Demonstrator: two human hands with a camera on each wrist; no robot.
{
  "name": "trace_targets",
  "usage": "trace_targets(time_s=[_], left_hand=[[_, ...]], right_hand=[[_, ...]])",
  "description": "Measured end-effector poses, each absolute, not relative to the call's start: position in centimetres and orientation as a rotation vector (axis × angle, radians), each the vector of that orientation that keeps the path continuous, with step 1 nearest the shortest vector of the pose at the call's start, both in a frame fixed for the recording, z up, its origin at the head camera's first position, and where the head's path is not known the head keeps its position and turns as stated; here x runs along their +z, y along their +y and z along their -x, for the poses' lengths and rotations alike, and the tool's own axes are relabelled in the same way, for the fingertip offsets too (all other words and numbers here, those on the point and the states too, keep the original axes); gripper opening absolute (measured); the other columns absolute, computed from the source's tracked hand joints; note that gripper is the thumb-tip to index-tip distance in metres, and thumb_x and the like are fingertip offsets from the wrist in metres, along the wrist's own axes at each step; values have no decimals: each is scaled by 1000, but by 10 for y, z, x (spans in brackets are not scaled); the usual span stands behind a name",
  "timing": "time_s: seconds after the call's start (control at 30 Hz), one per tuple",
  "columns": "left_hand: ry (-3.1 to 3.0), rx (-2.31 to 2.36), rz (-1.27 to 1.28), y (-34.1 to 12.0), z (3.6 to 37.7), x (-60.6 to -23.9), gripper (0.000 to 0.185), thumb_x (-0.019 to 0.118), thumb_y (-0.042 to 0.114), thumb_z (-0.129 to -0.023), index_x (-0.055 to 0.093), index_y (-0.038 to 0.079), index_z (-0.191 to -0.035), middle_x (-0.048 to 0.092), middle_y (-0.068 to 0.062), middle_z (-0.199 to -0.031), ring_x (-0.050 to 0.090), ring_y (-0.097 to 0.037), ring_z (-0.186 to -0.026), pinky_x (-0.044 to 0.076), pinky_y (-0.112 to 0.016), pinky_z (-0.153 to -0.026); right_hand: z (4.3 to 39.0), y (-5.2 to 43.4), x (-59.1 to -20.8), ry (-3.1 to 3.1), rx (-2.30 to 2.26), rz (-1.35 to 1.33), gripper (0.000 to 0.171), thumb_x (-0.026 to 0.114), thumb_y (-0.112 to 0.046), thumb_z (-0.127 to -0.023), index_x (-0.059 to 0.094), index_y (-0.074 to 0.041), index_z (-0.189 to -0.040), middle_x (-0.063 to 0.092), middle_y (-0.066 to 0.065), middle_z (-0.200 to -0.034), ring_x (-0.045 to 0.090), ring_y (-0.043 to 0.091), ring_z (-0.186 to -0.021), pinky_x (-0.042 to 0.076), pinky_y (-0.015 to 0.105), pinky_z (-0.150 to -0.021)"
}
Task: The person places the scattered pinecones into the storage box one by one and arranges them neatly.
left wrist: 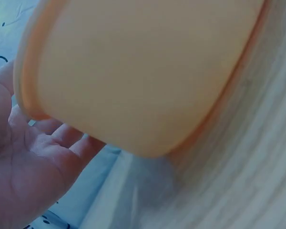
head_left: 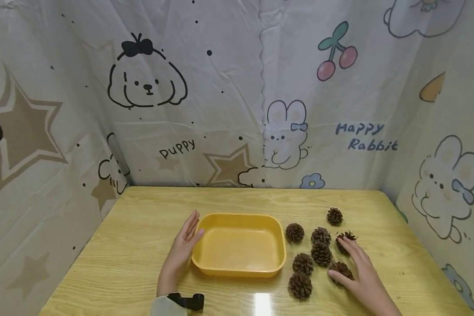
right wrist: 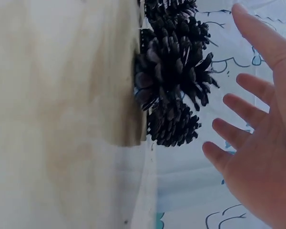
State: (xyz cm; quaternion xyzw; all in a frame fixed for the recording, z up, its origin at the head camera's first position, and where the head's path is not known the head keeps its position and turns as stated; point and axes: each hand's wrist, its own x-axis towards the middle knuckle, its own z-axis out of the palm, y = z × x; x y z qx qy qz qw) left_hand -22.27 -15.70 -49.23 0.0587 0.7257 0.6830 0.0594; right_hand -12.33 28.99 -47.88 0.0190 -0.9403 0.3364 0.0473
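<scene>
Now your left hand lies flat, fingers straight, against the yellow tray's left side; your right hand hovers spread over the pine cones just right of it.

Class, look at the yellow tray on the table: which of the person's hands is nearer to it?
The left hand: it lies flat against the left side of the yellow tray. The right hand is apart, beyond the pine cones.
</scene>
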Motion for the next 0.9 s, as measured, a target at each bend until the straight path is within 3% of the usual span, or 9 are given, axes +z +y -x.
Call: trace_targets(time_s=[0.33, 0.6, 0.77, 0.9], left_hand=[[2247, 2013, -199, -161, 223, -504, 62, 51, 23, -103, 22, 14, -157, 18, -9, -165, 14, -30, -153, 14, -45, -125], [2233, 1974, -160, -164, 224, -512, 57, 48, 22, -104, 26, 18, -156, 18, -8, -165, 21, -28, -152, 27, -42, -120], [2234, 1979, -170, -165, 225, -514, 57, 49, 22, -104, 27, 16, -156, 22, -9, -164, 24, -29, -150, 39, -24, -113], [2202, 2008, -167, -166, 225, -515, 56, 49, 21, -104, 28, 15, -156, 24, -9, -163, 25, -28, -150, 40, -9, -103]], right_hand=[[115, 297, -488, -2916, 1048, -76, 91, 77, -41, -81, 30, -9, -153, 30, 26, -153, 33, 55, -133, 38, 78, -92], [111, 302, -492, -2942, 1125, -74, 84, 77, -37, -82, 35, -6, -148, 36, 25, -149, 36, 52, -133, 43, 68, -98], [111, 302, -493, -2939, 1114, -88, 78, 77, -31, -83, 39, -7, -147, 41, 23, -146, 42, 48, -130, 47, 62, -99], [109, 303, -495, -2942, 1120, -99, 74, 77, -27, -83, 42, -6, -144, 44, 25, -144, 44, 49, -128, 50, 60, -97]])
